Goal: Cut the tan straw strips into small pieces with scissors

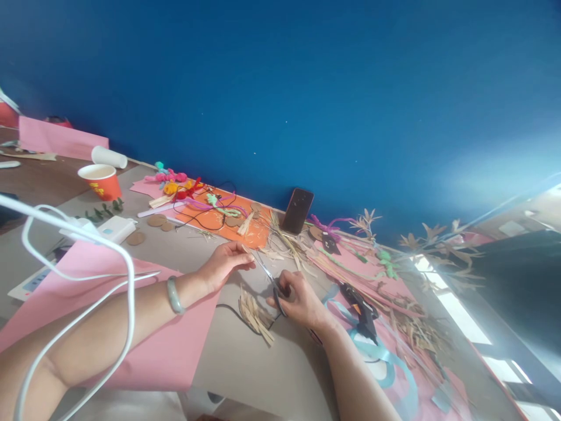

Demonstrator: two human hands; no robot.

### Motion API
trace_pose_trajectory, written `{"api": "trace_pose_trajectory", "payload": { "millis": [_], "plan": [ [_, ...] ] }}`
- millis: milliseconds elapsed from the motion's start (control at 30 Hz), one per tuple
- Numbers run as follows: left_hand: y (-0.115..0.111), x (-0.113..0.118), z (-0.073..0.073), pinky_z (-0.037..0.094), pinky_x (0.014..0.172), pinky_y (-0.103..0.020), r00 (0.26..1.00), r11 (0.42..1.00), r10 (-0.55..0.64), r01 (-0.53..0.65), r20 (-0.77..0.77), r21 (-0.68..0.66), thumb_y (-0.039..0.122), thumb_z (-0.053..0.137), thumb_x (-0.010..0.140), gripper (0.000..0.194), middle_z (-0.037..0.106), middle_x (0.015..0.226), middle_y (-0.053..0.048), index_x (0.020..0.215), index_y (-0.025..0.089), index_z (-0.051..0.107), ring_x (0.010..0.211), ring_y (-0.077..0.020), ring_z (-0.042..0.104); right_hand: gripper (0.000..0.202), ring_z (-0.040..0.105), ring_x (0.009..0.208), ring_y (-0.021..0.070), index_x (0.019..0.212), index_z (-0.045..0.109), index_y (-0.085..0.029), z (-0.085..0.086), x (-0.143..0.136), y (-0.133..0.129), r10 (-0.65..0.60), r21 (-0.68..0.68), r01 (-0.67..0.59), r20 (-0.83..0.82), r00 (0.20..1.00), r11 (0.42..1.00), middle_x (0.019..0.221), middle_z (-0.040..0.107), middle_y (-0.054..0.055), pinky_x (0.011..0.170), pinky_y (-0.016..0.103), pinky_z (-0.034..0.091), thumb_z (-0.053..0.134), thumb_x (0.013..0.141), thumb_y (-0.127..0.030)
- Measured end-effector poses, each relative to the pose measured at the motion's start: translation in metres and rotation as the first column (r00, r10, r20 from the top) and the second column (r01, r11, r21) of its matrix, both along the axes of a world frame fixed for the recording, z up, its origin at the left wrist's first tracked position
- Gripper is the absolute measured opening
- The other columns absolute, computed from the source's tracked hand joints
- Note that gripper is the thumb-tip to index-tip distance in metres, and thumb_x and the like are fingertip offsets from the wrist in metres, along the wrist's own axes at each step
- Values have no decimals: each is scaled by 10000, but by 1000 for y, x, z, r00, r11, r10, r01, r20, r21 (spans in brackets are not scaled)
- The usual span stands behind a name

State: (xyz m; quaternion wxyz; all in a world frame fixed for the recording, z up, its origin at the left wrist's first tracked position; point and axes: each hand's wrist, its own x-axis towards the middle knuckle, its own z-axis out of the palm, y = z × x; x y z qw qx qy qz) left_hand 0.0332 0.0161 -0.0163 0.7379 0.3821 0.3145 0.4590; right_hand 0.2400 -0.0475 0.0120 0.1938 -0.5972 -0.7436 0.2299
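Observation:
My right hand (301,298) grips a pair of scissors (266,270) by the dark handles, and the blades point up and left. The blade tips reach the fingertips of my left hand (227,264). Those fingers are pinched together, with a green bangle (175,295) on the wrist. Whatever lies in the pinch is too small to make out. Just below both hands, a bundle of pale straw-like strips (254,316) rests on the grey table (245,374), beside a thin black cord (234,310). A large pink sheet (175,351) spreads under my left forearm.
A phone (298,211) leans against the blue wall (280,105). To the right are a black glue gun (363,311), light-blue ribbon (405,374) and dried stems (421,330). An orange paper cup (105,186) stands at left. A white cable (130,292) loops across the near left.

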Motion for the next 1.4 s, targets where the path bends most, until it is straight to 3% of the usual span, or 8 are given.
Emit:
{"api": "trace_pose_trajectory", "payload": {
  "millis": [633, 933, 1233, 1400],
  "plan": [
    [0, 0, -2, 453, 638, -242, 1000, 1000, -20, 20, 10, -14, 220, 800, 609, 218, 671, 656, -16, 680, 142, 609, 642, -143, 652, 313, 472, 687, 158, 606, 427, -209, -1, -2, 0, 0, 8, 0, -25, 1000, 1000, 610, 531, -19, 600, 259, 377, 717, 636, -322],
    [1, 0, -1, 448, 638, -240, 1000, 1000, -24, 24, 17, -2, 214, 789, 613, 200, 680, 676, -21, 681, 143, 615, 646, -142, 651, 353, 465, 702, 164, 599, 401, -214, -11, 4, 3, 13, 10, -12, -40, 999, 1000, 585, 493, -22, 610, 253, 375, 696, 687, -387],
    [0, 0, -1, 446, 640, -248, 1000, 1000, -13, 13, -7, 13, 213, 788, 613, 219, 671, 647, -5, 682, 148, 590, 641, -146, 652, 365, 446, 667, 152, 603, 401, -216, 3, -1, 0, 2, 49, -4, 46, 999, 999, 606, 484, -29, 647, 278, 377, 731, 624, -372],
    [0, 0, -4, 454, 648, -258, 999, 999, -28, 28, -18, 43, 197, 767, 620, 202, 695, 697, -21, 727, 142, 605, 646, -151, 655, 385, 443, 657, 148, 603, 395, -216, 1, -1, 0, 21, 69, -25, 67, 998, 997, 596, 472, -34, 644, 273, 371, 733, 622, -399]
  ]
}}
